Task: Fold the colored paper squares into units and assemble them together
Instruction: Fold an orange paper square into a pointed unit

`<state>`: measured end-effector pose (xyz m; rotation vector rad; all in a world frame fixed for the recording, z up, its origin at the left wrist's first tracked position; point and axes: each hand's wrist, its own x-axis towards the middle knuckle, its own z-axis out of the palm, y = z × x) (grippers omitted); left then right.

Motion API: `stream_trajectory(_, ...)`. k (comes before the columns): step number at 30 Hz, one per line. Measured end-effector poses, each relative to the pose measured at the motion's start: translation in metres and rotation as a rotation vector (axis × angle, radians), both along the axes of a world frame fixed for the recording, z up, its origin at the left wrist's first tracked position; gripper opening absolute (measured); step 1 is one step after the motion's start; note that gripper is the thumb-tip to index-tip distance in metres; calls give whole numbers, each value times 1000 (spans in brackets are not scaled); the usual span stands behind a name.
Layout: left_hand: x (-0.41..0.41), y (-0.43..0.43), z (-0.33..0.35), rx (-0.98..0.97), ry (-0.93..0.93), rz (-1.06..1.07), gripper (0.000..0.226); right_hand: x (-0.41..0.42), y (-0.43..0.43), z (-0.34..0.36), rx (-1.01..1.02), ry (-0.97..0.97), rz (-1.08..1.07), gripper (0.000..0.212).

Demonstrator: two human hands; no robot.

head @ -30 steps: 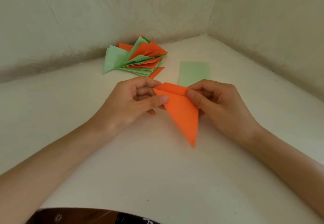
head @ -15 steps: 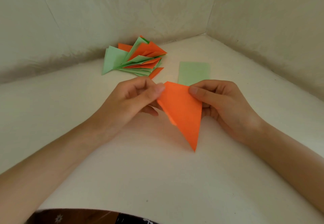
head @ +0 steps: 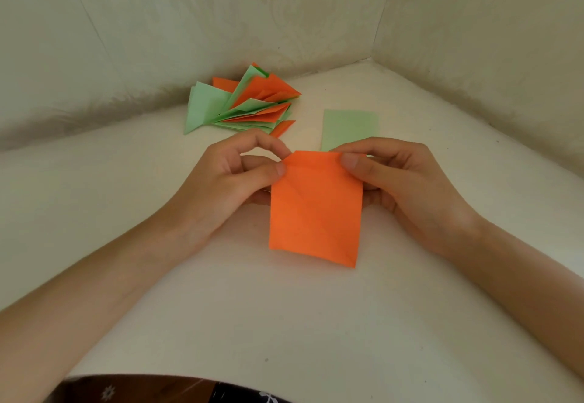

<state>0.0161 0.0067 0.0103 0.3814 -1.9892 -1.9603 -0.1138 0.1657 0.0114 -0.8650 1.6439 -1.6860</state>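
My hands, left (head: 227, 178) and right (head: 398, 178), pinch the orange paper (head: 316, 210) by its top corners. Folded units (head: 246, 105) and green paper (head: 349, 128) lie toward the cream surface's (head: 316, 323) far corner.

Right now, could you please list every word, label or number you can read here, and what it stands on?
None: no text is readable.
The orange paper, the green sheet and the pile of folded units are plain.
The white marks on the dark cloth look like a pattern, not letters.
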Motion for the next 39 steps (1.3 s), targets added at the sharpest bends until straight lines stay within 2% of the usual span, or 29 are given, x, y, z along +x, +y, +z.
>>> stream_trajectory(5,1,0,1,-7,-1,42,28,2,1,3,-40,-40,80,23)
stream_trajectory(9,-1,2,3,49,1,54,27,4,1,3,-50,-42,86,40)
stream_trajectory(11,-1,2,4,92,-2,52,24,6,2,2,-36,40,63,43)
stream_trajectory(14,0,1,3,74,-17,53,13,8,5,-1,8,233,23,35)
stream_trajectory(19,0,-1,-1,11,-41,15,11,9,4,5,4,284,-10,21)
stream_trajectory(23,-1,0,-3,-15,-38,9,11,12,4,6,108,355,-2,14)
stream_trajectory(27,-2,-1,-4,-5,-35,18,15,11,3,3,158,360,18,14)
stream_trajectory(32,-3,-4,-1,176,3,-64,29,7,1,2,162,303,-44,16)
stream_trajectory(39,-1,-7,-7,64,58,-110,21,2,2,4,103,150,-27,18)
